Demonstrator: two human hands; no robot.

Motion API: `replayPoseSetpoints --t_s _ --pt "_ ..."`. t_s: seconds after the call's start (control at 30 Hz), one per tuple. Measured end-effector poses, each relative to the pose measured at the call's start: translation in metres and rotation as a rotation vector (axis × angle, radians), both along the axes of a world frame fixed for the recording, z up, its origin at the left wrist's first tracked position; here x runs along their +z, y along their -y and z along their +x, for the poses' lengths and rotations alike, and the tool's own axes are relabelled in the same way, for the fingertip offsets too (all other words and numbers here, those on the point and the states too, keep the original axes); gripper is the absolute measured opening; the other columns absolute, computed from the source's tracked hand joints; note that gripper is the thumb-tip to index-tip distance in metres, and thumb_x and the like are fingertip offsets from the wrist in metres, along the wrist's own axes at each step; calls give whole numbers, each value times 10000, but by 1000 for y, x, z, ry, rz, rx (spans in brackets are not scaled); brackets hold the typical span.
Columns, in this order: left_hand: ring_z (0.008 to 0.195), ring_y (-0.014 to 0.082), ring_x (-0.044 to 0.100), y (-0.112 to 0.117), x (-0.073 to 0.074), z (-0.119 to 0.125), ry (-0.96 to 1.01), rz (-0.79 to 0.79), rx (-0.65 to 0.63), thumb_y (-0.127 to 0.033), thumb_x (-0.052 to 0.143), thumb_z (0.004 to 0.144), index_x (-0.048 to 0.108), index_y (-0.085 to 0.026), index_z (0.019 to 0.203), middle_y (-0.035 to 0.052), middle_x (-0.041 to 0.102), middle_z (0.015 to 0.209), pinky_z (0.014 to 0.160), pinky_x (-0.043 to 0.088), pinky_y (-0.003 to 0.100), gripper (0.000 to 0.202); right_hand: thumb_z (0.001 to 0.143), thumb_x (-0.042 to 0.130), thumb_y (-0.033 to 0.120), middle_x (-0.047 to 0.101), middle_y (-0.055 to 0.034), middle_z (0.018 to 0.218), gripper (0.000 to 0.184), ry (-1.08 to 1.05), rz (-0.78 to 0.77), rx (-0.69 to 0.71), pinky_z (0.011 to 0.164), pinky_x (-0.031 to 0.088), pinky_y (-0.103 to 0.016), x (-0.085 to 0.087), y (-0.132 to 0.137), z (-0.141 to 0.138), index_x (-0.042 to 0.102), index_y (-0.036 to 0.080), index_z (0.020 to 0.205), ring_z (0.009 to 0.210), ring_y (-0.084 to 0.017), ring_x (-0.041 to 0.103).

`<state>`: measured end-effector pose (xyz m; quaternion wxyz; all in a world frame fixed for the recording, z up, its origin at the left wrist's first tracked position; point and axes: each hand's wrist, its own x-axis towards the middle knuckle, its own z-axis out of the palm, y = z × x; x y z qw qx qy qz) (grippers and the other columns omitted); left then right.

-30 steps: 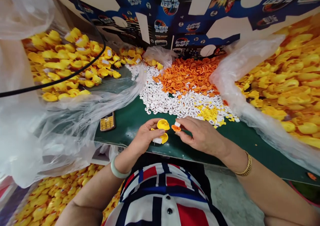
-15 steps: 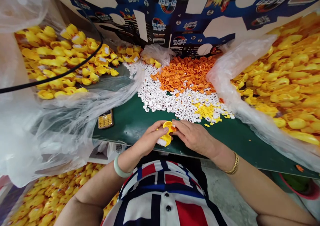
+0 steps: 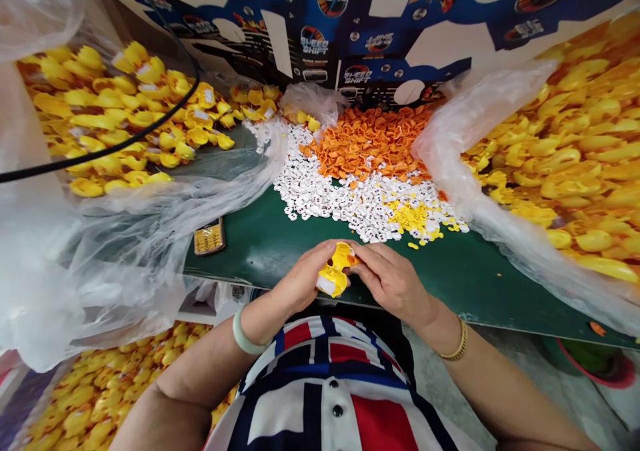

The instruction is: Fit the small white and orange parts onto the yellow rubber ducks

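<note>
Head view, bench inspection. A yellow duck shell point(image 3: 336, 272) of thin moulded plastic is held between both hands, just above the near edge of the counter at 6 o'clock. The left hand point(image 3: 300, 279) has a closed grip around the shell's lower side, and a white piece point(image 3: 325, 284) shows on the shell beside that palm. The right hand point(image 3: 393, 283) is also closed, its fingertips point(image 3: 361, 262) pinched at the shell's 3 o'clock side against a small orange bill piece point(image 3: 353, 259). Fingers hide much of the shell, so the seating of either small piece cannot be confirmed.

Handling assessment: the shell is judged light, thin-walled and slightly flexible, with a smooth surface that may slip under pressure. The curved outer wall is the likely best hold, leaving the small pieces uncovered.

The green counter point(image 3: 480, 284) offers open room at 3 o'clock and a smaller stretch at 9 o'clock, but little margin at 6 o'clock, where the near edge runs beneath the hands. A heap of orange bill pieces point(image 3: 370, 141) lies at 12 o'clock, with a spread of white pieces point(image 3: 330, 198) and small yellow parts point(image 3: 410, 216) directly before it. A keypad phone point(image 3: 209, 236) lies at 9 o'clock by the clear plastic sheeting point(image 3: 125, 258). Yellow duck halves are heaped at 10 o'clock point(image 3: 110, 118) and 3 o'clock point(image 3: 565, 164), beyond the sheeting.
</note>
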<state>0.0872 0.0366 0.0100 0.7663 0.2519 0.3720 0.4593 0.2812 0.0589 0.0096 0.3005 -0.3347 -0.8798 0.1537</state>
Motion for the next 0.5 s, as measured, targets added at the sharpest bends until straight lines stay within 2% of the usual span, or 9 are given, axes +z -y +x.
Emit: replayPoseSetpoints --t_s 0.07,0.17,0.23,0.33,0.4,0.5 --pt "671 175 646 2 -1 2 -3 -8 -6 -489 688 826 698 -155 1084 70 704 861 607 496 282 422 995 497 208 673 -115 1025 432 -47 25 14 769 562 -378 -8 3 2 472 187 1426 890 -219 631" --pt "676 202 677 7 -4 2 45 -39 -150 -488 696 821 640 -188 1214 78 709 891 602 508 298 498 994 506 210 676 -103 1024 390 -94 -13 34 762 568 -364 -17 10 2 510 198 1384 882 -205 634" --pt "669 205 682 8 -7 0 60 -55 -222 -501 697 821 615 -192 1260 85 707 899 593 515 301 543 1000 499 223 681 -97 1025 356 -105 -44 20 762 570 -356 -18 15 3 533 202 1354 887 -199 642" --pt "645 184 678 5 -8 -4 36 -39 -234 -455 716 826 580 -203 1328 71 699 866 577 507 275 578 1000 510 261 685 -79 997 343 -95 -90 -34 759 571 -343 -13 17 13 547 210 1337 872 -191 651" --pt "664 182 684 -1 -6 -8 33 7 -190 -415 723 832 520 -238 1400 55 688 863 578 504 262 629 990 528 277 685 -72 983 292 -57 -79 -173 784 565 -354 -10 11 31 598 215 1266 884 -197 655" --pt "680 185 681 -15 -1 -14 53 82 -98 -426 713 840 513 -246 1390 38 654 846 559 511 263 613 968 548 293 680 -80 990 197 115 5 -495 767 548 -370 -10 -3 65 680 211 1089 917 -228 659"
